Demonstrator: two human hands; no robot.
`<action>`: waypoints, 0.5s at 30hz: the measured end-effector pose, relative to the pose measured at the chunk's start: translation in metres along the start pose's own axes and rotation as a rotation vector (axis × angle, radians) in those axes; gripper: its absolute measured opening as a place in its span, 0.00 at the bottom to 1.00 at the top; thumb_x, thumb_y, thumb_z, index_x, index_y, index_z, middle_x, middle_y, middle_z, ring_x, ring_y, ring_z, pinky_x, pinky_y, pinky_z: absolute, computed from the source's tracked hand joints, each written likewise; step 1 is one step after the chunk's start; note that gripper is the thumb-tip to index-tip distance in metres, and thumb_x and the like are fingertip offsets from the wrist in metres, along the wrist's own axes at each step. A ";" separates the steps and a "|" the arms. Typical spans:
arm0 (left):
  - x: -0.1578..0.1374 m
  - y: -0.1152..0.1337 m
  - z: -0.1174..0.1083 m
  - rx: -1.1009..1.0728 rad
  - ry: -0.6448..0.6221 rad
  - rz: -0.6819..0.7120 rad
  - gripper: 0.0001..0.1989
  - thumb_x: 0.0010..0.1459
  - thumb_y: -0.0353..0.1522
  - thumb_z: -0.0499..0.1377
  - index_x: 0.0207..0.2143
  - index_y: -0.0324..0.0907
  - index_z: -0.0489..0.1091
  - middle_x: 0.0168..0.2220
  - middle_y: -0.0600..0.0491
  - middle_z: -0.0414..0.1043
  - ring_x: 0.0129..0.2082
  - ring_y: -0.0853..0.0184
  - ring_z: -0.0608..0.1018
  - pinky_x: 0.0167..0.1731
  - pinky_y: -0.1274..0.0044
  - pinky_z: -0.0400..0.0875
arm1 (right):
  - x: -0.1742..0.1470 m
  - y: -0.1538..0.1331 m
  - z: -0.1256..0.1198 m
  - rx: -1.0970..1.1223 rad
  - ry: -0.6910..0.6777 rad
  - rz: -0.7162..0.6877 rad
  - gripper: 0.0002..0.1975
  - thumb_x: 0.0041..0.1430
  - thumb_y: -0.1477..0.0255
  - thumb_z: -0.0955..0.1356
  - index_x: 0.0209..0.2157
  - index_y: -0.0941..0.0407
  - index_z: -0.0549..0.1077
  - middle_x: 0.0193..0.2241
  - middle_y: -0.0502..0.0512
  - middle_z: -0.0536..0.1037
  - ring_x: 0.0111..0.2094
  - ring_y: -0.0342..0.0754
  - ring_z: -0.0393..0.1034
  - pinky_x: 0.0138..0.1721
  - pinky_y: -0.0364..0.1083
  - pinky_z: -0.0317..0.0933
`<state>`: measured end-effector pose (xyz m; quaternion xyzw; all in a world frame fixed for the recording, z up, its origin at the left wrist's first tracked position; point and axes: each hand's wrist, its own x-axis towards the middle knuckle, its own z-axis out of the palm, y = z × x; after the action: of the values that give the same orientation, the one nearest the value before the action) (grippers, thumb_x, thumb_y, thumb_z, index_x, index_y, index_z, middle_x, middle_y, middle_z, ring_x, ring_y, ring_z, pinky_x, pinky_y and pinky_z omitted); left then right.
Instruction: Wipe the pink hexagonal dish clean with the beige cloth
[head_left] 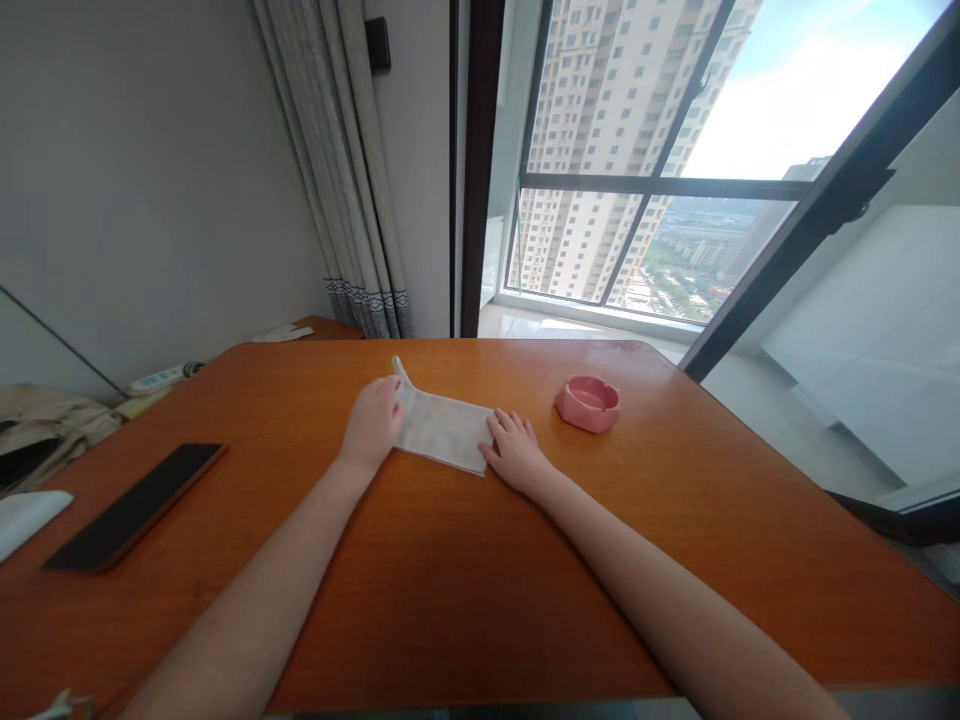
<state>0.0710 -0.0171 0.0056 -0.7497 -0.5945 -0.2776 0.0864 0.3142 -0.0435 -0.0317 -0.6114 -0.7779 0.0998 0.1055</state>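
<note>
A flat, off-white piece of cloth (pixel 441 428), roughly rectangular, lies on the wooden table. A narrow strip of it sticks up at its far left corner; whether it is a bag or a plain folded cloth I cannot tell. My left hand (pixel 373 420) is closed at the cloth's left end, its fingers curled over the edge and partly hidden. At the opposite end my right hand (pixel 516 450) rests with fingers stretched and slightly spread, the fingertips touching the cloth's right edge. To the right of that hand sits a pink angular ashtray (pixel 588 403), apart from it.
The brown table (pixel 465 580) extends around both forearms. On the left lie a black flat slab (pixel 139 508) and a white object (pixel 30 518) cut by the frame. A power strip (pixel 161 379) and bundled fabric (pixel 52 425) are beyond the left edge. Curtain (pixel 352 170) and window stand behind.
</note>
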 end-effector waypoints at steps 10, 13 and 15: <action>-0.027 0.086 0.041 -0.224 -0.333 0.441 0.08 0.55 0.23 0.49 0.32 0.40 0.65 0.34 0.47 0.71 0.38 0.61 0.72 0.40 0.71 0.66 | 0.005 0.000 0.005 0.135 0.089 -0.006 0.33 0.54 0.67 0.63 0.60 0.62 0.54 0.60 0.65 0.58 0.61 0.56 0.49 0.60 0.57 0.39; -0.025 0.081 0.037 -0.207 -0.332 0.421 0.07 0.54 0.23 0.49 0.31 0.40 0.65 0.33 0.47 0.71 0.37 0.60 0.72 0.40 0.70 0.66 | 0.006 0.002 0.006 0.159 0.105 0.004 0.36 0.53 0.66 0.64 0.61 0.64 0.50 0.60 0.66 0.58 0.61 0.56 0.49 0.61 0.57 0.39; -0.025 0.080 0.034 -0.180 -0.326 0.429 0.07 0.54 0.23 0.49 0.30 0.40 0.65 0.34 0.46 0.71 0.38 0.59 0.71 0.40 0.69 0.66 | 0.006 0.002 0.006 0.163 0.098 -0.010 0.37 0.54 0.66 0.63 0.62 0.64 0.48 0.60 0.67 0.57 0.61 0.56 0.48 0.61 0.57 0.39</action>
<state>0.1535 -0.0447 -0.0191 -0.8978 -0.4012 -0.1806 -0.0205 0.3130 -0.0371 -0.0374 -0.6010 -0.7641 0.1321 0.1936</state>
